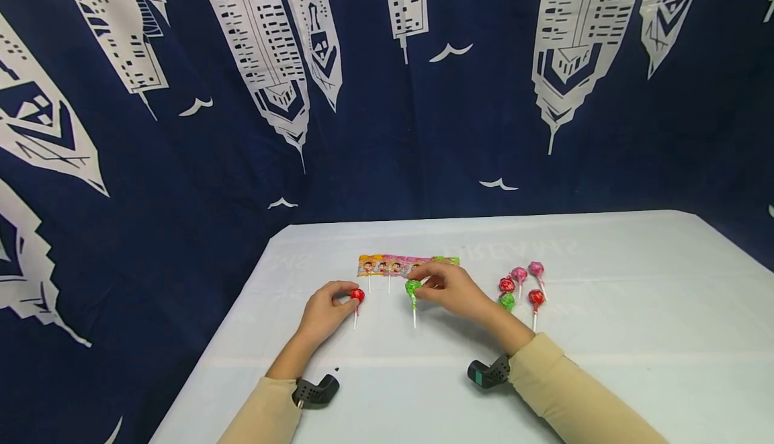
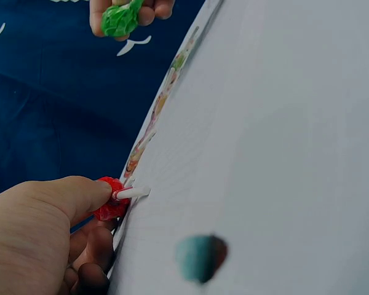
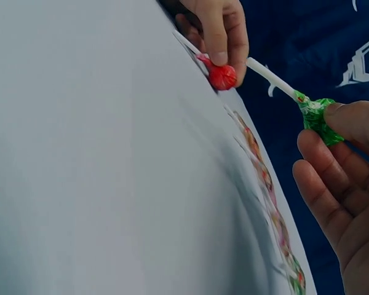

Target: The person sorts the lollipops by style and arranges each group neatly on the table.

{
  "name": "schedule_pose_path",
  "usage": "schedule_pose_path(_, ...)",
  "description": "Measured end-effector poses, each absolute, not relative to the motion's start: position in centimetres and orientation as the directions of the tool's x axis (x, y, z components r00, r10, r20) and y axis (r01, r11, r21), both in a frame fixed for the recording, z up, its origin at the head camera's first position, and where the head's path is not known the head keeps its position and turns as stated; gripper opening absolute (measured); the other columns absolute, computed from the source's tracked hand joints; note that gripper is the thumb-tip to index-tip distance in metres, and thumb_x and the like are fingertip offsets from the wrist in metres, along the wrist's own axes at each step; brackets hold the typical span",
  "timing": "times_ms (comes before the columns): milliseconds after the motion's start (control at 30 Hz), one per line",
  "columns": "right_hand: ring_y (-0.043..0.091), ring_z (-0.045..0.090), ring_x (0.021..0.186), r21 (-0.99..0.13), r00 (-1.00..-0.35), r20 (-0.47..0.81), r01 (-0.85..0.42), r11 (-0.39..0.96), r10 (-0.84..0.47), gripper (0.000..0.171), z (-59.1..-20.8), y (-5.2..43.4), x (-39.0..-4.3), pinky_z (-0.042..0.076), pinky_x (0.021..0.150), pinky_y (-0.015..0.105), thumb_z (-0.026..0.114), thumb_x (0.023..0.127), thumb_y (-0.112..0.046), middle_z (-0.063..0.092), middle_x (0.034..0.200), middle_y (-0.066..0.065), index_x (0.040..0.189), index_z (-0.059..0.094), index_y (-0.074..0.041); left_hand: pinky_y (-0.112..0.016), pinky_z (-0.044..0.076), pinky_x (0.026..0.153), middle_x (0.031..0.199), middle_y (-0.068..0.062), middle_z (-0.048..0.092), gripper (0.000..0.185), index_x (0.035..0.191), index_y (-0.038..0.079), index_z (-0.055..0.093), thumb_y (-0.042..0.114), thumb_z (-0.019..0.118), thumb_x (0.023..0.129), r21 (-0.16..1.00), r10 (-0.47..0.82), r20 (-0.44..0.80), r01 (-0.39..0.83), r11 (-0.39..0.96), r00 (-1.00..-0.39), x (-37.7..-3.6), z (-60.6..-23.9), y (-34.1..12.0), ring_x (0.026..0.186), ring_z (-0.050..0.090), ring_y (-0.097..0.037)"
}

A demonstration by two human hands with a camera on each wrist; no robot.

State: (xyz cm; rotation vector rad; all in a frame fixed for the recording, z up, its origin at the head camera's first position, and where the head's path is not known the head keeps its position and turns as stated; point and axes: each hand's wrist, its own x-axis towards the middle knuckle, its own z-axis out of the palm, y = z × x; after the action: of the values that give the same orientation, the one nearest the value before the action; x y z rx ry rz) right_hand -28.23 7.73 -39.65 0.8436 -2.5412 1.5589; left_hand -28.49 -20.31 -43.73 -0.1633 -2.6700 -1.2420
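— While the left hand (image 1: 326,311) lies on the table (image 1: 635,336), what does it hold?

— It pinches the red lollipop (image 1: 357,295) at the wrapped head, between thumb and fingers. The white stick points toward the near edge.

— And the right hand (image 1: 450,287)?

— It pinches the green lollipop (image 1: 413,289) by the head, just right of the red one. Its stick also points near.

— What lies around them?

— Just beyond both hands, on the far side, is a strip of flat lollipop packets (image 1: 393,264); the right hand covers a part of it. To the right, near the right wrist, is a small group of five lollipops (image 1: 521,286), red, pink and green. Behind the table hangs a dark blue curtain (image 1: 181,162) with white buildings.
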Motion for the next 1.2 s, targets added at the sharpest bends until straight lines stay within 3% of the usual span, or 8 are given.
schedule_pose_path(233, 0.014, 0.065, 0.085, -0.773, -0.836, 0.335, -0.507, 0.381, -0.434, 0.026, -40.7, 5.1, -28.3, 0.052, 0.068, 0.022, 0.07, 0.085, -0.012, 0.07, 0.108, 0.006, 0.11, 0.068, -0.01, -0.023, 0.038, 0.049, 0.106, -0.001, 0.068, 0.026, 0.107, 0.02, 0.071, 0.022, 0.074, 0.082, 0.741, 0.019, 0.223, 0.182, 0.647, -0.975, -28.5, -43.8, -20.3, 0.056, 0.049, -0.01)
schedule_pose_path(500, 0.017, 0.066, 0.084, -0.801, -0.857, 0.298, -0.464, 0.378, -0.421, 0.024, -40.9, 2.8, -28.6, 0.054, 0.063, 0.022, 0.069, 0.084, -0.006, 0.07, 0.108, 0.008, 0.107, 0.068, -0.007, -0.023, 0.038, 0.049, 0.106, -0.001, 0.067, 0.026, 0.108, 0.021, 0.07, 0.021, 0.074, 0.082, 0.739, 0.027, 0.218, 0.184, 0.648, -0.975, -28.5, -43.9, -20.1, 0.056, 0.049, -0.01)
schedule_pose_path(900, 0.012, 0.064, 0.072, -0.813, -0.872, 0.264, -0.431, 0.391, -0.412, 0.019, -41.5, 0.7, -29.3, 0.053, 0.059, 0.023, 0.071, 0.083, -0.007, 0.069, 0.1, 0.011, 0.102, 0.068, -0.008, -0.023, 0.037, 0.048, 0.103, 0.0, 0.069, 0.025, 0.106, 0.021, 0.071, 0.021, 0.075, 0.082, 0.745, 0.019, 0.215, 0.176, 0.644, -0.976, -28.3, -43.5, -20.2, 0.057, 0.048, -0.009)
schedule_pose_path(1200, 0.01, 0.061, 0.077, -0.701, -0.855, 0.332, -0.507, 0.502, -0.399, 0.016, -42.1, -0.4, -29.5, 0.05, 0.072, 0.025, 0.072, 0.083, -0.011, 0.071, 0.094, 0.003, 0.098, 0.07, -0.011, -0.022, 0.037, 0.048, 0.103, 0.0, 0.069, 0.025, 0.107, 0.021, 0.07, 0.02, 0.074, 0.082, 0.739, 0.026, 0.218, 0.182, 0.649, -0.976, -28.5, -43.5, -20.3, 0.055, 0.048, -0.008)
